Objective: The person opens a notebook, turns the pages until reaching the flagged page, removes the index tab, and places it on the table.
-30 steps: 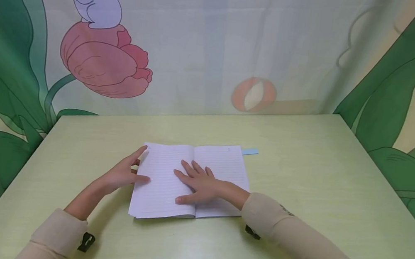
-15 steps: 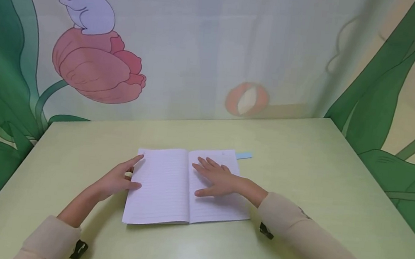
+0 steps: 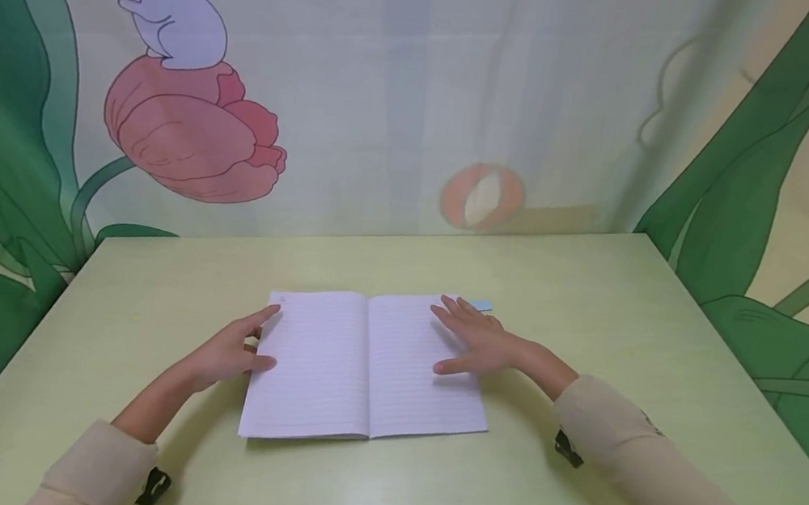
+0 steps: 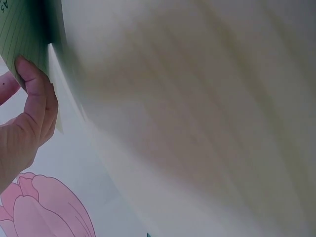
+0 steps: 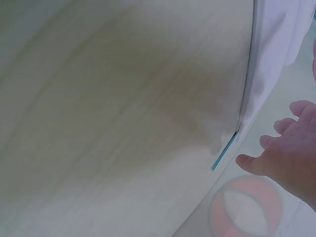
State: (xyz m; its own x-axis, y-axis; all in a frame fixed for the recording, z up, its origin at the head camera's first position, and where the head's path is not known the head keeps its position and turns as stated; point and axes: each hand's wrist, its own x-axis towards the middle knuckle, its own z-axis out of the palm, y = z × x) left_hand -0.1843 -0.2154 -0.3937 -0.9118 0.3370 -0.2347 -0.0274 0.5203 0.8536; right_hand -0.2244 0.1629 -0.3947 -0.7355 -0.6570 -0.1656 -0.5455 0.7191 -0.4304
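An open lined notebook [image 3: 322, 383] lies on the table, its two ruled pages facing up. My left hand [image 3: 222, 357] holds its left edge, with the thumb on the page. In the left wrist view, fingers [image 4: 37, 91] bend against the green lined underside of the notebook. My right hand [image 3: 476, 342] is spread over the upper outer part of the right page, and its fingertips reach the top corner. From behind that corner a light blue strip [image 3: 483, 305] sticks out; it also shows as a thin blue line in the right wrist view.
The pale wooden-look table [image 3: 570, 285] extends around the notebook on all sides. Behind it hangs a printed curtain [image 3: 359, 118] with a rabbit, a pink flower and green leaves. Beige sleeves with small black clips cover both forearms.
My right hand has slid rightward from the middle of the notebook across the right page to its outer edge. The left hand keeps its place at the left edge. The head view has shifted slightly.
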